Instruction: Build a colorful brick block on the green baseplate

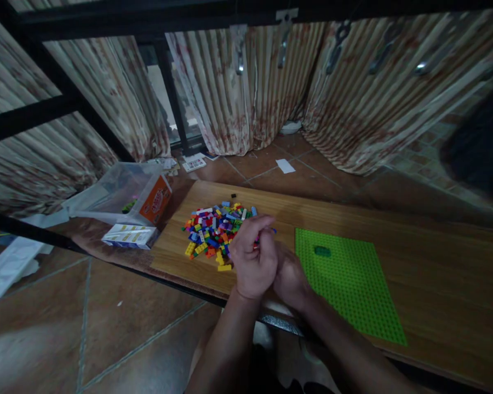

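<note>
My left hand (252, 262) is closed, its fingers curled in front of my chest above the front edge of the wooden board. Pressed against it, my right hand (290, 276) is also closed and partly hidden behind the left. Whatever the two hands hold between them, if anything, is too hidden to make out. Just beyond and to the left of them lies a heap of colourful toy building bricks (216, 230). To the right, a green studded baseplate (349, 279) carries a dark green brick (322, 251) near its far left corner.
The wooden board (443, 284) bears the heap and the baseplate. A small black piece (234, 195) lies behind the heap. At left stand a clear plastic bin (119, 189) with an orange label and a white-and-yellow box (130, 235). Curtains (246, 98) hang behind a dark metal frame.
</note>
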Demonstrator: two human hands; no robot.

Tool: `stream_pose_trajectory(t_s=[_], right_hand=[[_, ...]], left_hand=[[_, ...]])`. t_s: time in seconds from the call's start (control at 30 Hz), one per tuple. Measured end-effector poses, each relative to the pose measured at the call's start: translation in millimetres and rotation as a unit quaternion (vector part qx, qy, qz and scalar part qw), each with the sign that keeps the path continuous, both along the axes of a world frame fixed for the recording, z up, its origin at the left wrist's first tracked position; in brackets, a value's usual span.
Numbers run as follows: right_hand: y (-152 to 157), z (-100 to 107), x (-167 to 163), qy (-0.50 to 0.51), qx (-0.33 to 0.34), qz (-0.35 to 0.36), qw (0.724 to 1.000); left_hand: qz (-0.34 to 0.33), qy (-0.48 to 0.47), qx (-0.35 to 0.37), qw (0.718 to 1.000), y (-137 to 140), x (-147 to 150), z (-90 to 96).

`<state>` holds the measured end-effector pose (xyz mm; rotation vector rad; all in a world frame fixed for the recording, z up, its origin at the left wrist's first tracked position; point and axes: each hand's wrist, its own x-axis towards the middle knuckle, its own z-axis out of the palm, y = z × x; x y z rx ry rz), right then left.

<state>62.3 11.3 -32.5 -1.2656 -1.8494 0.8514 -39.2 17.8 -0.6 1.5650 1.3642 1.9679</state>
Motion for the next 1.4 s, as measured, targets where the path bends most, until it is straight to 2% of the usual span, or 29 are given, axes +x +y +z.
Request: stream_pose_trajectory(t_s=[0.03,0.13,0.2,0.23,0.37,0.43,0.5,0.57,0.63,0.7,0.9,1.1,1.17,1.23,1.33,1.4], right_hand=[[3.8,-2.7,4.3,0.016,0.015,-0.002,1.0],[16.0,-7.5,19.7,0.09,0.019,-0.074,0.993],[21.5,-7.0,28.5,0.165,-0.025,-0.103,0.981],[22.9,-5.8,31.7,0.209,-0.057,-0.103,0.971],[21.9,1.6,36.0,0.383,-0.203,-0.051,0.9],[20.1,4.3,35.2,0.432,-0.268,-0.031,0.86],[18.5,5.5,33.8,0.446,-0.311,-0.03,0.839],[17.4,6.0,32.4,0.429,-0.326,-0.038,0.842],[16.8,6.9,31.2,0.407,-0.322,-0.045,0.853],[16.9,8.6,30.6,0.403,-0.315,-0.049,0.858],[22.2,15.6,37.9,0.442,-0.3,-0.063,0.843],[38.2,24.7,74.5,0.475,-0.257,-0.083,0.837],[43.3,27.9,89.7,0.488,-0.24,-0.097,0.834],[46.7,29.9,102.0,0.494,-0.23,-0.107,0.832],[47.6,30.8,111.8,0.483,-0.227,-0.121,0.837],[46.1,30.8,113.9,0.464,-0.228,-0.123,0.847]], left_hand=[[0.023,-0.021,-0.005,1.0,3.9,-7.8,-0.4],[0.111,-0.112,-0.046,0.986,16.2,-40.9,-0.3],[0.158,-0.125,-0.103,0.974,21.4,-66.4,-0.1],[0.158,-0.108,-0.147,0.97,22.6,-78.0,-0.5],[0.077,0.022,-0.3,0.951,18.8,-104.9,-4.1],[-0.001,0.084,-0.331,0.94,13.5,-107.0,-3.7],[-0.096,0.134,-0.356,0.92,6.9,-105.3,-1.1],[-0.162,0.188,-0.389,0.887,-0.1,-102.3,1.6],[-0.172,0.243,-0.423,0.856,-6.0,-98.4,2.1],[-0.144,0.294,-0.442,0.835,-9.6,-93.5,0.3],[-0.069,0.391,-0.46,0.794,-9.4,-76.5,-1.9],[-0.05,0.438,-0.481,0.758,-5.5,-70.9,-3.7],[-0.056,0.438,-0.484,0.755,-4.0,-71.7,-5.6],[-0.067,0.425,-0.477,0.766,-3.0,-74.7,-7.6],[-0.099,0.365,-0.452,0.808,-3.2,-80.9,-7.8],[-0.149,0.287,-0.43,0.843,-4.0,-81.4,-4.2]])
